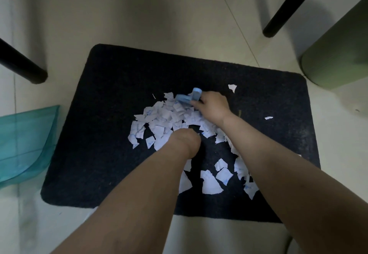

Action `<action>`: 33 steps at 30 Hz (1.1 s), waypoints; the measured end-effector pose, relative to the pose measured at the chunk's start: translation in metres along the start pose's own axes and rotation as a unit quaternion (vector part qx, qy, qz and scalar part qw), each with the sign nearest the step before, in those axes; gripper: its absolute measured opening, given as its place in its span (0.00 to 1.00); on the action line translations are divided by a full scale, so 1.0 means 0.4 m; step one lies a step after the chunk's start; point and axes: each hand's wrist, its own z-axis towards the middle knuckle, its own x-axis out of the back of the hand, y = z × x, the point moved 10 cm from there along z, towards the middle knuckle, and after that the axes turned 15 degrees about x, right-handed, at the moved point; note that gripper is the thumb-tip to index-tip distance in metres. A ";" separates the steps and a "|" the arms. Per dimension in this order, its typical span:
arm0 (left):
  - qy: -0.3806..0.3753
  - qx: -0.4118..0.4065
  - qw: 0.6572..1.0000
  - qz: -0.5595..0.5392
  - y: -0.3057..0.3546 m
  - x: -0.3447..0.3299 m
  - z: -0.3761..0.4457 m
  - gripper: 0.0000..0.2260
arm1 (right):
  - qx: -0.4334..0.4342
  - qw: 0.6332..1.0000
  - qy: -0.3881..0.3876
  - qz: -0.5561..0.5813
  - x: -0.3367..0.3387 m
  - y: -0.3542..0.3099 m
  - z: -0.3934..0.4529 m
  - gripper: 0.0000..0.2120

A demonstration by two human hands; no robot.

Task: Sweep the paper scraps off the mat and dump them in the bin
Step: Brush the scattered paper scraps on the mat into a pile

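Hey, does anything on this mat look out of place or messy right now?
Yes. Torn paper scraps are strewn over the dark mat, and two stray bits lie apart from the pile near its right side.

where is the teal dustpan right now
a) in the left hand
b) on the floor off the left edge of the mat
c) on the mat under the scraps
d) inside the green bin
b: the teal dustpan lies on the floor beside the left edge of the mat, untouched, while the right hand holds a small blue brush at the scraps.
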 end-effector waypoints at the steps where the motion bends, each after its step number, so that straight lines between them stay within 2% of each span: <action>1: -0.001 0.002 1.000 0.000 0.000 0.001 -0.002 0.18 | 0.011 1.000 -0.019 -0.004 -0.006 -0.007 -0.016 0.15; 4: 0.010 0.000 1.000 0.013 0.000 0.016 -0.018 0.15 | 0.016 0.998 -0.022 0.053 0.019 -0.010 -0.056 0.14; 6: 0.027 -0.010 0.999 0.029 0.004 0.029 -0.028 0.16 | 0.008 0.994 0.034 0.101 0.067 0.001 -0.061 0.14; 8: 0.021 -0.009 0.999 0.033 0.006 0.034 -0.034 0.18 | -0.020 0.983 0.124 0.133 0.122 0.040 -0.056 0.14; 10: -0.001 0.001 1.000 0.028 0.003 0.028 -0.034 0.18 | -0.069 0.970 0.203 0.113 0.169 0.102 -0.056 0.14; 13: -0.014 0.017 1.000 -0.007 -0.005 0.023 -0.026 0.18 | -0.159 0.954 0.253 0.034 0.211 0.208 -0.072 0.16; 17: -0.027 0.013 0.999 -0.026 -0.008 0.006 -0.020 0.19 | -0.229 0.943 0.243 -0.009 0.224 0.312 -0.088 0.18; 24: -0.042 0.016 0.998 -0.045 -0.007 -0.001 -0.012 0.21 | -0.167 0.978 0.119 0.038 0.177 0.290 -0.058 0.17; 29: -0.052 0.024 0.998 -0.036 -0.009 -0.007 -0.009 0.18 | -0.180 0.946 0.256 0.085 0.270 0.341 -0.099 0.15; 33: -0.047 0.023 0.998 -0.035 -0.009 0.004 -0.016 0.23 | -0.218 0.934 0.261 0.107 0.238 0.358 -0.094 0.16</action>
